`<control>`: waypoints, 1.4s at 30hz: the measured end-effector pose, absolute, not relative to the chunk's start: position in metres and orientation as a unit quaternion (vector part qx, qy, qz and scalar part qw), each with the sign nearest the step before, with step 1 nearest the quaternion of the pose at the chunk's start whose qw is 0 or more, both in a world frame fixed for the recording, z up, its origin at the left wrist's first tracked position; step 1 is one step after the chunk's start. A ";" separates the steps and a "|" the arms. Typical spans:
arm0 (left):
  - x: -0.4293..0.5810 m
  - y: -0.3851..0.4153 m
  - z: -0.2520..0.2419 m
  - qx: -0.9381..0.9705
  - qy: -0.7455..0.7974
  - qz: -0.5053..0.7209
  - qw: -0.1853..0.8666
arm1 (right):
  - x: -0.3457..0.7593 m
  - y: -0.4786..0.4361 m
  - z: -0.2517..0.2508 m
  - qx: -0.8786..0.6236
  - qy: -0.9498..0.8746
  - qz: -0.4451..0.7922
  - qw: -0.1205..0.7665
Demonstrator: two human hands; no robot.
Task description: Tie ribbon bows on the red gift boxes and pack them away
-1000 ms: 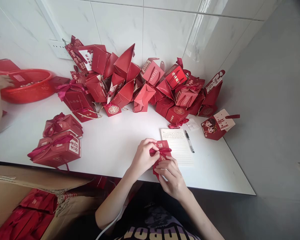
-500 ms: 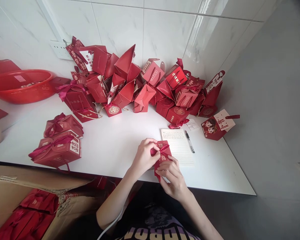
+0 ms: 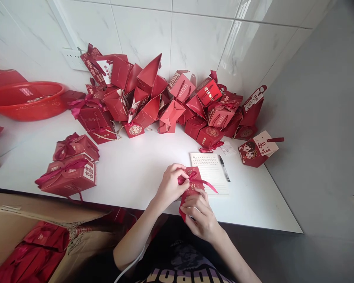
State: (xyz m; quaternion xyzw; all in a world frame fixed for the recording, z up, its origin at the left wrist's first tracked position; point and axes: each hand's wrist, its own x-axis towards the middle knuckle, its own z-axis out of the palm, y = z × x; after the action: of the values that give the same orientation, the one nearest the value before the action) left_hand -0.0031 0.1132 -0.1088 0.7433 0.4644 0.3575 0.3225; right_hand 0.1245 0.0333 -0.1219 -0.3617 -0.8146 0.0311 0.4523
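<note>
A small red gift box [image 3: 196, 172] with pale printed characters is in both my hands near the table's front edge. A magenta ribbon [image 3: 210, 186] crosses its upper face, with one tail reaching out to the right. My left hand [image 3: 170, 185] pinches the ribbon between thumb and fingertips at the crossing. Lower down, the fingers of my right hand [image 3: 201, 214] are bent around the box's near end, and a red corner sticks out beside them. The box's underside is hidden. Just behind lies a lined notepad [image 3: 214, 175] with handwriting, partly covered by the box.
Red boxes [image 3: 147, 112] are heaped along the tiled wall. Two ribboned boxes [image 3: 69, 175] stand at left, near a red basin [image 3: 44, 112]. A pen [image 3: 224, 168] lies by the notepad; a printed box [image 3: 255, 151] sits at right. Below left, a cardboard carton [image 3: 85, 239] holds red boxes.
A ribbon tail now extends to the right of the box. My right hand has shifted slightly down and left; my left hand keeps its pinch. At far left, another person's arm has drawn back.
</note>
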 end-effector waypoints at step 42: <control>-0.015 0.128 -0.112 0.736 0.413 0.330 0.423 | 0.175 0.040 -0.119 -0.581 -0.536 0.489 0.369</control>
State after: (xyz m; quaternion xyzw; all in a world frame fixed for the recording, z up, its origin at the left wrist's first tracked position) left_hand -0.0151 0.1279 -0.1125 0.7357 0.4130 0.3302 0.4233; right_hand 0.1754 0.0396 -0.1191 -0.5813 -0.5355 0.4893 0.3687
